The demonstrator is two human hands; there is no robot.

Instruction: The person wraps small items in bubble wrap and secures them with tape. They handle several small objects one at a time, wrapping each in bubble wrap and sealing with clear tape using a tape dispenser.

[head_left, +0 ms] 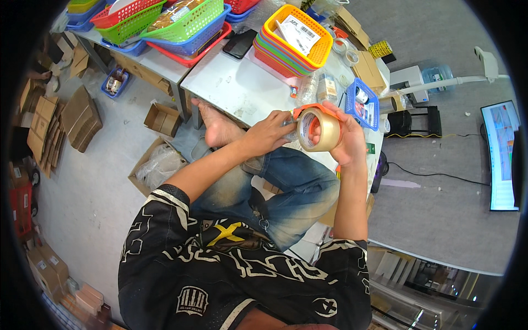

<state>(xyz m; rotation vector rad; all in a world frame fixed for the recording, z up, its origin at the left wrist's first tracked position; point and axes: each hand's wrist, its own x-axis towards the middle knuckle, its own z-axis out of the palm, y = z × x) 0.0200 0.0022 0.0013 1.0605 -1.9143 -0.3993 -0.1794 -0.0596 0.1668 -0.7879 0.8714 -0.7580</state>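
My right hand point(350, 137) grips an orange tape dispenser point(314, 106) above my lap. A wide roll of tan packing tape point(324, 132) sits on it, and some fingers show through its core. Close against the dispenser's left side is my left hand point(269, 133), its fingers bent together around a small, clear-looking thing. What that is, I cannot make out, as the fingers partly hide it. Both hands are held just off the near edge of the white table point(223, 82).
Stacked coloured baskets point(291, 44) hold white labelled packets. Beyond the hands stands a blue basket point(363, 104) with small bottles. A black phone point(240, 44) lies on the table. Tape rolls point(350, 57) sit farther back. At right is a monitor point(501, 157); cartons point(162, 120) stand on the floor.
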